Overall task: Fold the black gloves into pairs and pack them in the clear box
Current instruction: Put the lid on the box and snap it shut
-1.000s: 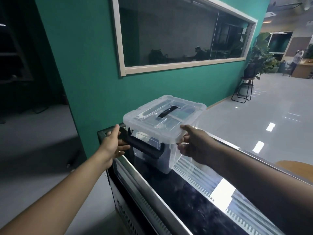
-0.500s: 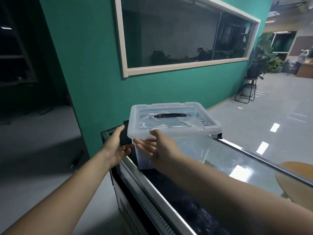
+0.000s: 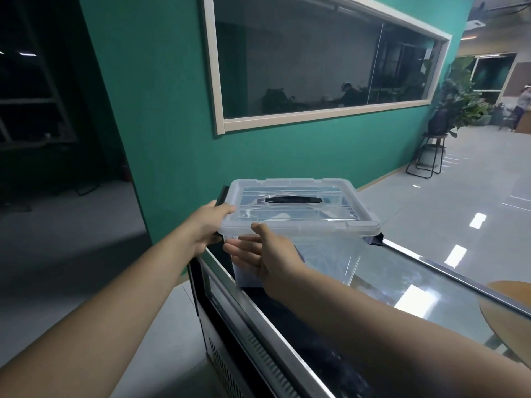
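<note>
The clear box [image 3: 330, 251] stands on the far left end of a glass-topped cabinet [image 3: 402, 271], long side toward me. Its clear lid [image 3: 298, 222] is on and carries a black handle [image 3: 293, 199]. A black latch [image 3: 375, 239] shows at the box's right end. My left hand [image 3: 205, 225] grips the lid's left corner, thumb on top. My right hand [image 3: 267, 254] lies flat against the front wall, fingers spread, thumb up at the lid's rim. No black gloves can be made out through the plastic.
A green wall [image 3: 172, 110] with a long window rises just behind the box. The cabinet's metal edge [image 3: 258, 326] runs toward me. A round wooden table [image 3: 511, 305] is at the right, and a plant on a stand [image 3: 431, 156] is far off. A person stands in the far right background.
The box has been turned from corner-on to long side facing me. My right hand went from its right corner to the front wall; my left went from the black latch to the lid corner.
</note>
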